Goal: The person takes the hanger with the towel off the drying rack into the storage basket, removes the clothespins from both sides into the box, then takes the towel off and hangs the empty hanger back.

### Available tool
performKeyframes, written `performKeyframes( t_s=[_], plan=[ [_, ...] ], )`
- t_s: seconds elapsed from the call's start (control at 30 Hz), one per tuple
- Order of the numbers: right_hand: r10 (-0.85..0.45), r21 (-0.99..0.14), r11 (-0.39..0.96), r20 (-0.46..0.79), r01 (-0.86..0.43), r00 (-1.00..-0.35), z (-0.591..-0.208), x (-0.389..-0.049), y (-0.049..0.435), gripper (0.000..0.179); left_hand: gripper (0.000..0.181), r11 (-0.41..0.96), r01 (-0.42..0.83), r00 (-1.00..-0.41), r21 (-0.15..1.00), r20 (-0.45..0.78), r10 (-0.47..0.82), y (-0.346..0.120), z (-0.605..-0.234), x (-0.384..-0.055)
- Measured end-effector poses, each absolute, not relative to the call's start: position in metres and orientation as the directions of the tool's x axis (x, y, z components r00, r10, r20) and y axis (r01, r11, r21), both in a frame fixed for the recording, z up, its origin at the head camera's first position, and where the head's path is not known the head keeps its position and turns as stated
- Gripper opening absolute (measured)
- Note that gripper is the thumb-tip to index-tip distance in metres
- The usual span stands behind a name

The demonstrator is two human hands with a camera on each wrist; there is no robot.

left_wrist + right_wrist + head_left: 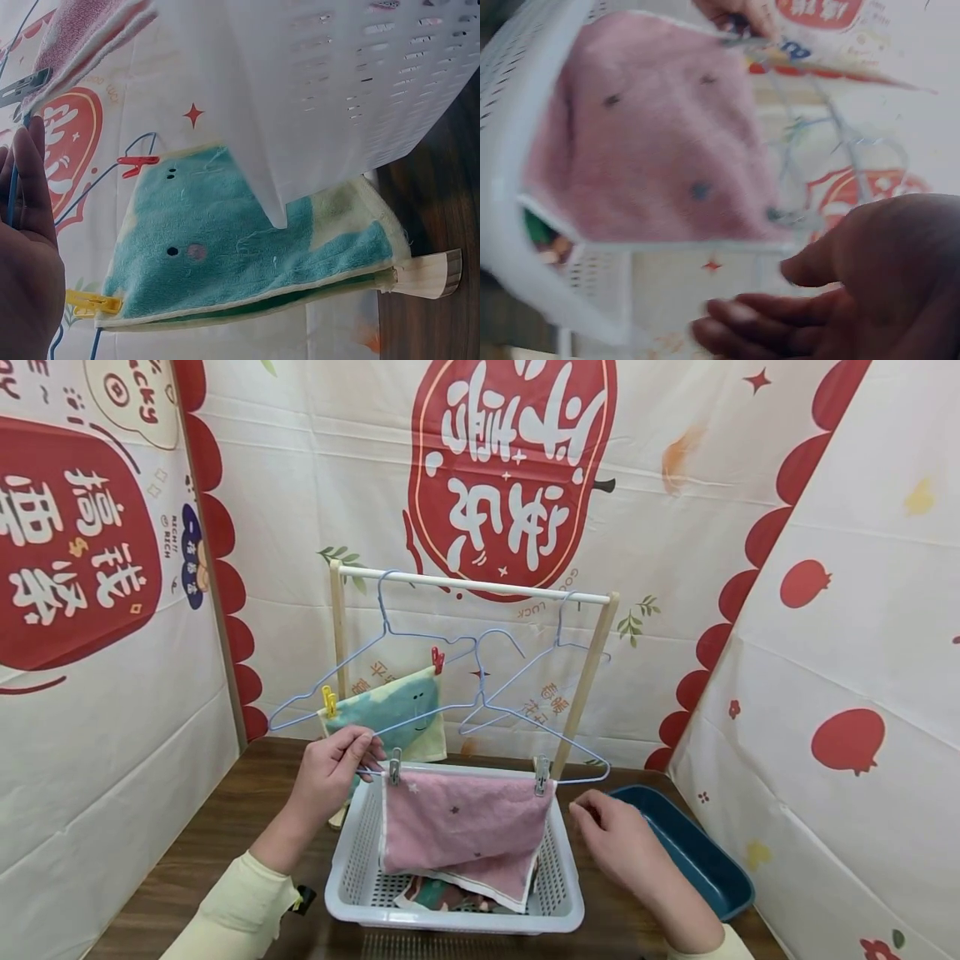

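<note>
My left hand pinches the left end of a blue wire hanger. From that hanger a pink towel hangs by two metal clips, over the white basket. My right hand is right of the basket, fingers loosely bent and apart from the hanger; in the right wrist view nothing lies between its fingers. Behind, a teal and cream towel hangs from another blue hanger, held by a yellow clothespin and a red clothespin.
A wooden rack with a white bar stands at the back, with a third hanger on it. The white basket contains a patterned cloth. A dark blue tray sits at the right. Printed cloth walls surround the table.
</note>
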State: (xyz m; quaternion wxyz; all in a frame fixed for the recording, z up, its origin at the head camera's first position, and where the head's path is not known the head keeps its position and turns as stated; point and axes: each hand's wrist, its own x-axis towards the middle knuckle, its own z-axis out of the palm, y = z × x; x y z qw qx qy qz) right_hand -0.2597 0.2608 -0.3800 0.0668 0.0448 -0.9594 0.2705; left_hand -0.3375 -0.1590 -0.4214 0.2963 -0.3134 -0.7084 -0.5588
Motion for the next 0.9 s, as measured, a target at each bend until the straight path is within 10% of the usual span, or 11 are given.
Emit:
performKeyframes(
  t_s=[0.3, 0.9],
  plan=[
    [-0.129, -0.434, 0.830, 0.460, -0.350, -0.878, -0.362, -0.250, 0.240, 0.030, 0.018, 0.172, 0.763, -0.643, 0.623, 0.758, 0.107, -0.157, -0.423, -0.332],
    [-0.258, -0.365, 0.819, 0.456, -0.443, -0.852, -0.367, -0.282, 0.226, 0.037, 0.018, 0.167, 0.746, -0.665, 0.645, 0.739, 0.114, -0.155, -0.423, -0.330]
  ],
)
